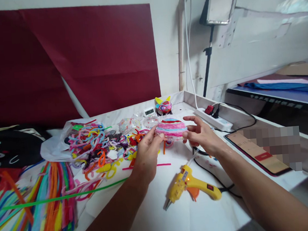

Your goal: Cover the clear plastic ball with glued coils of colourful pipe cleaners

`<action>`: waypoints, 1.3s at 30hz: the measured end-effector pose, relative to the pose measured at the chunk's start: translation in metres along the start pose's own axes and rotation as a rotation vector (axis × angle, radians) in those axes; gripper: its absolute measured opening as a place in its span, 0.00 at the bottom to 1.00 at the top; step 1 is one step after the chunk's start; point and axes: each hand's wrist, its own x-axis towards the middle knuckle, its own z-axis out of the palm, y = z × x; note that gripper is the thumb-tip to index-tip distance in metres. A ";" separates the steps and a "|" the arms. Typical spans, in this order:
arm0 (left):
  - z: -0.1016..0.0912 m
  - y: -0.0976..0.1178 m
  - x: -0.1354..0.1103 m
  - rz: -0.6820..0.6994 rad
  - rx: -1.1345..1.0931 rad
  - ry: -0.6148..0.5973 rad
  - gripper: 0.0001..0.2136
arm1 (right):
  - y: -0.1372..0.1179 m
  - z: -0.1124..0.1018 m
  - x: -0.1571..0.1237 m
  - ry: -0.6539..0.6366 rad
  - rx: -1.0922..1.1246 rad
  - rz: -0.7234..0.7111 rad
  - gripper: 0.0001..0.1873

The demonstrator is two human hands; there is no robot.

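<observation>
Both my hands hold up a round dome-shaped piece [171,127] wrapped in pink, blue and red pipe-cleaner stripes, a little above the white table [194,219]. My left hand [146,153] pinches its left edge with closed fingers. My right hand [202,135] grips its right edge, thumb and fingers curled round it. A yellow hot glue gun [188,185] lies on the table just below my hands, nozzle pointing toward the near left.
Heaps of coloured pipe cleaners [95,145] and long straight ones [35,206] cover the left. A finished striped figure [164,107], a small timer [149,111] and clear half-spheres [133,123] stand behind. A power strip [215,122] and a tablet [258,151] lie right.
</observation>
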 end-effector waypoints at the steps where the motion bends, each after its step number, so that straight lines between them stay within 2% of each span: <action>1: 0.000 0.000 0.000 -0.003 -0.006 0.003 0.22 | 0.000 0.000 0.000 0.000 -0.001 0.004 0.39; 8: 0.003 0.001 0.001 -0.011 -0.013 0.061 0.17 | 0.002 0.000 -0.001 -0.004 -0.021 0.001 0.38; 15: 0.006 -0.003 -0.003 0.020 0.137 0.075 0.33 | 0.002 0.005 -0.004 0.013 -0.024 0.003 0.40; 18: 0.008 -0.006 -0.004 0.019 0.163 0.090 0.36 | 0.000 0.008 -0.006 0.020 -0.034 0.023 0.42; 24: 0.008 -0.009 -0.004 0.026 0.183 0.120 0.34 | 0.002 0.012 -0.005 0.056 -0.078 0.032 0.45; 39: 0.004 -0.014 -0.001 0.056 0.264 0.140 0.31 | 0.004 0.014 -0.008 0.066 -0.165 0.011 0.41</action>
